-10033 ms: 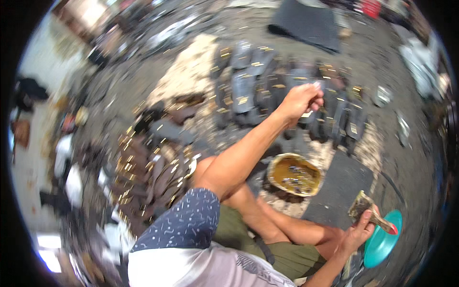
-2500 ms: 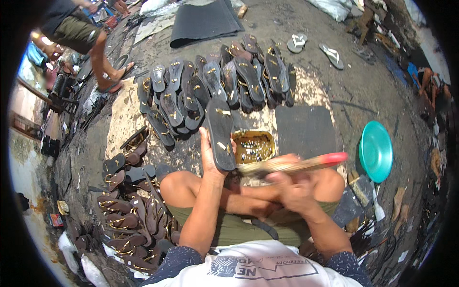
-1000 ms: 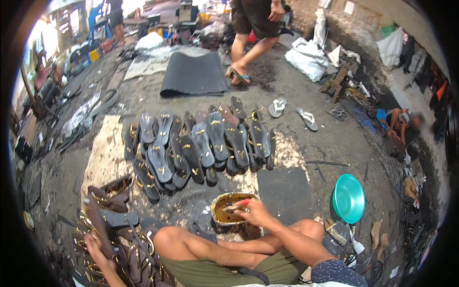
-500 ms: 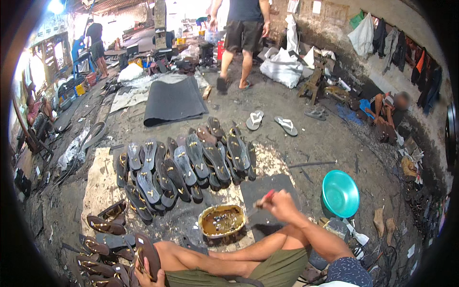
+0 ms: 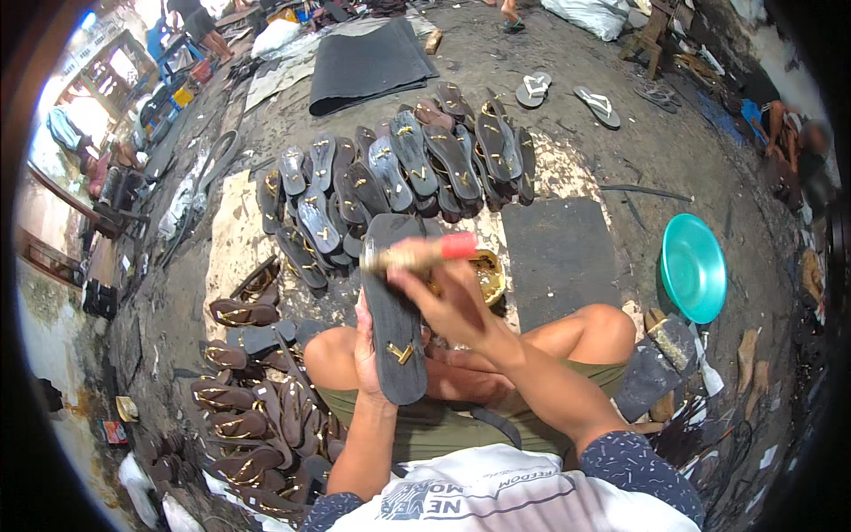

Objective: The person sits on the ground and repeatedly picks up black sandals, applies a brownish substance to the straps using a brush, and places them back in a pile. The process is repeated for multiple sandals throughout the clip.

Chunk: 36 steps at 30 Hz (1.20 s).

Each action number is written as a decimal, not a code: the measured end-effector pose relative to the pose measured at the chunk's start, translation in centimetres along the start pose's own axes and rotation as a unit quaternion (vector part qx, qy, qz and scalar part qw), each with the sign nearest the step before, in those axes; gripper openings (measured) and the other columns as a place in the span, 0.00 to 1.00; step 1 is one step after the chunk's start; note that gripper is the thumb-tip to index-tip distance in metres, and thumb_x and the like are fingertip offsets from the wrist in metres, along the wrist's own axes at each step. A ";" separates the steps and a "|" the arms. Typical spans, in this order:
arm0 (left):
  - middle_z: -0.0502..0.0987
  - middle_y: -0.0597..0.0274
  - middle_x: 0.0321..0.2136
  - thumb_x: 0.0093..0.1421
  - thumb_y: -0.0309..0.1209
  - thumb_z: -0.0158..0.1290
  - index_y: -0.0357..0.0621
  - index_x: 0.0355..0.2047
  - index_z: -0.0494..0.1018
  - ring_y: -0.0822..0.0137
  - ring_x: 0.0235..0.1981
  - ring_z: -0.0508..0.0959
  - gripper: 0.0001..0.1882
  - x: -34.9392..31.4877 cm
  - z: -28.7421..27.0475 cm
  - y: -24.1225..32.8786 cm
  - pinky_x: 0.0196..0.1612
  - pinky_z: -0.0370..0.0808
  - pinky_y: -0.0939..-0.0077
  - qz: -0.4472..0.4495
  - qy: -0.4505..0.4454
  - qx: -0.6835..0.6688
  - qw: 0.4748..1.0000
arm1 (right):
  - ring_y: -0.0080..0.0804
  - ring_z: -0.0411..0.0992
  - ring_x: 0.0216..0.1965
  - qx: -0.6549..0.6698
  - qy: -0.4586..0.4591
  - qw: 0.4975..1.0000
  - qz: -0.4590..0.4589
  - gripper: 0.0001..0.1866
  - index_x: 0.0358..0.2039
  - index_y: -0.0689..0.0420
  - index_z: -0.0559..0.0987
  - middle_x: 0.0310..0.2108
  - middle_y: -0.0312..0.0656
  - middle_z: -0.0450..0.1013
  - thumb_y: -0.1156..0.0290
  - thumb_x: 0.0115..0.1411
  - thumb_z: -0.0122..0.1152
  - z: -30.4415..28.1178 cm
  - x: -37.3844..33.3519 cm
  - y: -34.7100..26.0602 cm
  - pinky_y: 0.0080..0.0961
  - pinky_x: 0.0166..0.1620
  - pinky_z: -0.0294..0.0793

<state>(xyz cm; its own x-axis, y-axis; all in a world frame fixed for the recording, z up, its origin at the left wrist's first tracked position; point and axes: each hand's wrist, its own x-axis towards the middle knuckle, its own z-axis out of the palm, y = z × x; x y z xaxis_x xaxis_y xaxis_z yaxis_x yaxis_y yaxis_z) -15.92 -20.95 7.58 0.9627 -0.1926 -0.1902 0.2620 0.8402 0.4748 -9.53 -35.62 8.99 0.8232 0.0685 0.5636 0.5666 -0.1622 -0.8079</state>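
My left hand [image 5: 366, 355] grips a dark flip-flop sole [image 5: 397, 310] by its side, holding it tilted up over my lap. A gold ornament sits near the sole's lower end. My right hand [image 5: 456, 306] is closed around a brush [image 5: 458, 246] with a red handle end. Motion smears the brush; its head lies over the sole's upper part, but contact is hard to make out. Behind my right hand, a tub of brown, glue-like liquid [image 5: 493, 282] is partly hidden. Beyond the sole stand rows of dark flip-flops [image 5: 412, 155] with gold ornaments.
More brown flip-flops [image 5: 244, 395] lie piled to my left. A black mat [image 5: 563, 257] is right of the tub, with a green basin [image 5: 694, 270] farther right. A large black sheet [image 5: 368, 66] and white slippers [image 5: 597, 106] lie ahead. Another person [image 5: 784, 142] sits at far right.
My left hand has raised a flip-flop from beside my left knee to in front of me. My right hand has brought the brush left, from beside the tub to the sole. The view has tilted down.
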 end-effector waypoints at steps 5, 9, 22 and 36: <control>0.75 0.55 0.56 0.76 0.53 0.38 0.55 0.69 0.58 0.60 0.50 0.81 0.28 0.2 -2.2 -0.7 0.47 0.83 0.64 -0.014 -0.002 0.043 0.999 | 0.43 0.76 0.51 0.128 -0.023 0.982 0.138 0.14 0.49 0.54 0.82 0.48 0.46 0.78 0.63 0.66 0.67 -1.1 -3.3 -1.6 0.39 0.56 0.72; 0.70 0.54 0.60 0.75 0.51 0.42 0.55 0.74 0.50 0.59 0.51 0.80 0.33 -1.9 -0.6 -1.6 0.46 0.84 0.64 0.019 -0.032 0.127 0.991 | 0.36 0.78 0.43 0.049 0.064 0.978 0.191 0.14 0.48 0.58 0.81 0.43 0.45 0.79 0.62 0.68 0.63 -5.2 4.3 1.5 0.34 0.48 0.75; 0.71 0.49 0.60 0.74 0.57 0.40 0.52 0.71 0.55 0.52 0.50 0.80 0.34 -0.4 -3.4 -1.3 0.45 0.84 0.57 0.011 -0.021 0.025 0.999 | 0.46 0.76 0.43 -0.044 0.024 0.997 -0.064 0.13 0.47 0.54 0.83 0.45 0.45 0.80 0.66 0.63 0.68 -4.0 4.2 0.6 0.37 0.49 0.73; 0.78 0.54 0.49 0.74 0.54 0.42 0.69 0.71 0.57 0.57 0.42 0.83 0.28 5.9 0.0 -0.4 0.41 0.86 0.56 0.044 -0.035 -0.012 0.998 | 0.44 0.77 0.47 0.060 -0.077 0.994 -0.054 0.14 0.49 0.58 0.82 0.46 0.47 0.79 0.68 0.64 0.67 -2.6 -5.1 -1.7 0.39 0.49 0.77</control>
<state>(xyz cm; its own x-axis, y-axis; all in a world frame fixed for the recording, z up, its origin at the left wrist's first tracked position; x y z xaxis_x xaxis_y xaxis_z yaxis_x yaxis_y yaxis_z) -10.40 -22.45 6.29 0.9845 -0.1513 -0.0886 0.1752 0.8675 0.4655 -14.73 -38.27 7.94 0.7479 0.2298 0.6228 0.6446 -0.0272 -0.7640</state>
